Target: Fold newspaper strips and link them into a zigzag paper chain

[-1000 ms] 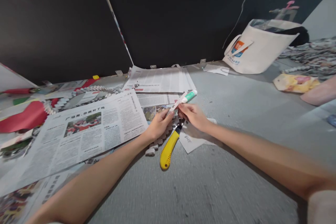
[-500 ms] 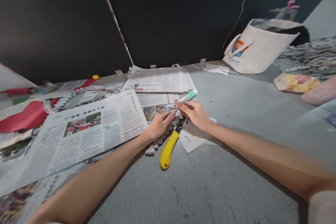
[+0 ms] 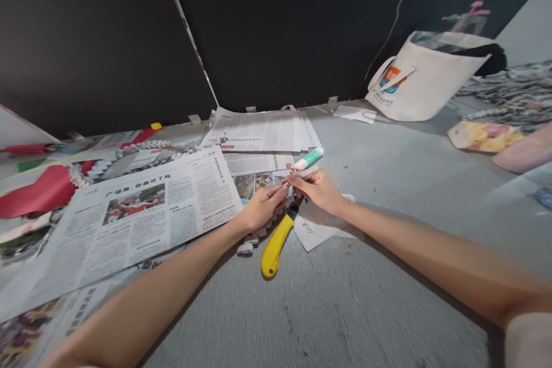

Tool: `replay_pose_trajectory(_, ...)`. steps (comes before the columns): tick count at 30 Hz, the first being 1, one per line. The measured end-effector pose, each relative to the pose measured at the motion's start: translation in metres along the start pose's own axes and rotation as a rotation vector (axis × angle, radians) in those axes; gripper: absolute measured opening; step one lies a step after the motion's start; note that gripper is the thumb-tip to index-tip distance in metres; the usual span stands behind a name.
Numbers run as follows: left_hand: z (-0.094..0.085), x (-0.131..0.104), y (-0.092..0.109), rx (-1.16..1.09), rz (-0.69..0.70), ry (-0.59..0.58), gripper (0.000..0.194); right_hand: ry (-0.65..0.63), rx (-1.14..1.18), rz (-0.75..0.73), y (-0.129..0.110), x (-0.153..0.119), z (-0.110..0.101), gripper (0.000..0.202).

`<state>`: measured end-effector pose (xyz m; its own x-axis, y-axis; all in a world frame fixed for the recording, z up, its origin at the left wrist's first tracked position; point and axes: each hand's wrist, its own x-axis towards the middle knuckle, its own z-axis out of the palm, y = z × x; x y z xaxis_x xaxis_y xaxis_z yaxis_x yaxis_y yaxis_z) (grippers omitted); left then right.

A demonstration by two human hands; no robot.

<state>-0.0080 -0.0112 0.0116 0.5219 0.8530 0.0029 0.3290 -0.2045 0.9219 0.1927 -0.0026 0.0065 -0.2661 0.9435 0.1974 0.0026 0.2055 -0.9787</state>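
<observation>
Head view, from the grip outward. Left hand [image 3: 265, 207]: thumb and fingers pinched narrow on the near end of a thin paper strip [image 3: 309, 172]. Right hand [image 3: 319, 190]: fingers closed on the same strip, slightly blurred; exact fingertip contact impossible to tell. Paper strip: between the two hands, slanting up to the right. Glue stick [image 3: 309, 158], green and white: just beyond the right hand. Folded paper chain [image 3: 246, 247], grey-white: beneath and beside the left hand. Cutter [image 3: 277, 247], yellow-handled: on the grey floor [image 3: 267, 322], dark end toward the hands. Paper scrap [image 3: 311, 233], white, handwritten: partly under the right hand. Newspaper sheet [image 3: 172, 210], with colour photograph: left of the hands. Newspaper stack [image 3: 259, 130]: beyond, near the black panel [image 3: 280, 29]. Red paper [image 3: 38, 191]: far left. White bag [image 3: 425, 86], orange and blue logo: upper right. Patterned packet [image 3: 474, 136], yellow: right, near another person's bare limb [image 3: 524, 149].
</observation>
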Motion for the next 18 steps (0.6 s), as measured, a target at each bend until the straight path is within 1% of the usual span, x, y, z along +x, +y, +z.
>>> replay_pose_trajectory(2, 0.000, 0.000, 0.000, 0.006, 0.003, 0.005, 0.056, 0.035, 0.005, -0.002, 0.001, 0.001, 0.000, 0.051)
replay_pose_trajectory(8, -0.001, 0.003, -0.002, 0.010, 0.014, 0.014, 0.056, 0.222, 0.104, 0.023, 0.006, 0.009, -0.005, 0.047)
replay_pose_trajectory(10, -0.001, 0.003, -0.003, -0.002, 0.020, 0.011, 0.057, 0.240, 0.119, 0.031, 0.007, 0.010, -0.005, 0.047)
replay_pose_trajectory(15, -0.001, 0.002, -0.002, -0.005, 0.020, 0.010, 0.057, 0.240, 0.137, 0.032, 0.009, 0.010, -0.005, 0.050)
replay_pose_trajectory(18, -0.001, 0.002, -0.001, 0.007, 0.018, 0.001, 0.058, 0.284, 0.138, -0.004, 0.014, 0.012, -0.006, 0.056)
